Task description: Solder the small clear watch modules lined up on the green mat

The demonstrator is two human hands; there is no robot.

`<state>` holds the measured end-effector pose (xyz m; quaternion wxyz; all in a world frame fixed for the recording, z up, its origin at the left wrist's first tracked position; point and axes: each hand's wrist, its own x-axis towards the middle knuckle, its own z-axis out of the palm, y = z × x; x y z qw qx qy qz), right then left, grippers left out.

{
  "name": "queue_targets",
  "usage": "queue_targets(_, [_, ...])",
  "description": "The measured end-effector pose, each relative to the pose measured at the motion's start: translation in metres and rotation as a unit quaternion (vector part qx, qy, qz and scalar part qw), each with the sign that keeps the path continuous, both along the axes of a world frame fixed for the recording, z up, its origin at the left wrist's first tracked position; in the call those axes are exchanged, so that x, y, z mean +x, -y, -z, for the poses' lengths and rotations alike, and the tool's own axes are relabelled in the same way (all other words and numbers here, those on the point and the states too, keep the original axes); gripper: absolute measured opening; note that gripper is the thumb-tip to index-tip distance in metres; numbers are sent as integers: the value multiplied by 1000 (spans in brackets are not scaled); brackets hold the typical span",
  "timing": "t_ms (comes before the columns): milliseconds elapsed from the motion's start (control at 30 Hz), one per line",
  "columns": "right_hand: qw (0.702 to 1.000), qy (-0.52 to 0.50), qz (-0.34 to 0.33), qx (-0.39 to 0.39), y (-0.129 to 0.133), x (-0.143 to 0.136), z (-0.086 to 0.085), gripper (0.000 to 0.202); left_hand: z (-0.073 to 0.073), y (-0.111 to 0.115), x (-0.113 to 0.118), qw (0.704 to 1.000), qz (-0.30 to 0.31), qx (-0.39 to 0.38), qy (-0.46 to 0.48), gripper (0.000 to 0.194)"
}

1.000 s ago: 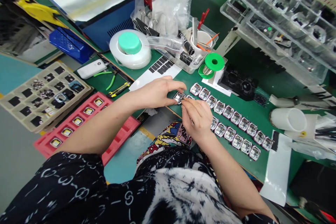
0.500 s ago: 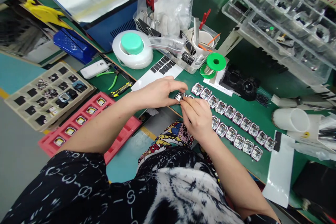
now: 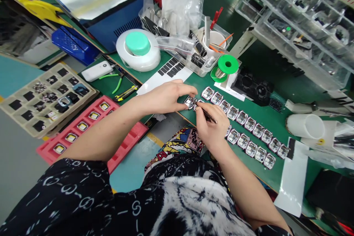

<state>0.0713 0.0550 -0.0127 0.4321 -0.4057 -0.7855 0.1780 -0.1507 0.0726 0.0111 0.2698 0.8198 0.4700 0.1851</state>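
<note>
My left hand point(image 3: 177, 96) curves its thumb and forefinger around a small silver watch-like case point(image 3: 190, 102) at the near end of the rows, gripping its edge. In my right hand point(image 3: 212, 120) is a thin dark pen-like tool point(image 3: 208, 115), pinched between thumb and fingers, its tip at the right side of that case. Two rows of similar open cases point(image 3: 242, 117) run away to the lower right on the green bench, with electronic parts showing inside. My right fingers hide some of them.
A red tray point(image 3: 132, 138) and a compartment box point(image 3: 38, 99) lie left. Behind my hands are a green solder spool point(image 3: 228, 64), a white tape roll point(image 3: 155, 53) and a clear bin point(image 3: 203, 70). Clear organisers point(image 3: 304, 14) stand upper right; a white strip point(image 3: 293, 184) lies right.
The thin tool now shows in my right hand, which has shifted slightly right and uncovered more of the case. My left hand stays at the case. The view has shifted slightly.
</note>
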Motion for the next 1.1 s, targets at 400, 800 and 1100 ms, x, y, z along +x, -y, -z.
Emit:
queue_targets(400, [1000, 4, -21, -15, 5, 21, -12, 22, -1, 1, 1, 1000, 1, 4, 0, 41])
queue_targets(800, [993, 76, -88, 3, 4, 43, 0, 33, -5, 5, 20, 999, 13, 30, 41, 50])
queue_targets(1100, [991, 88, -98, 4, 3, 42, 5, 33, 7, -2, 34, 999, 12, 32, 14, 44])
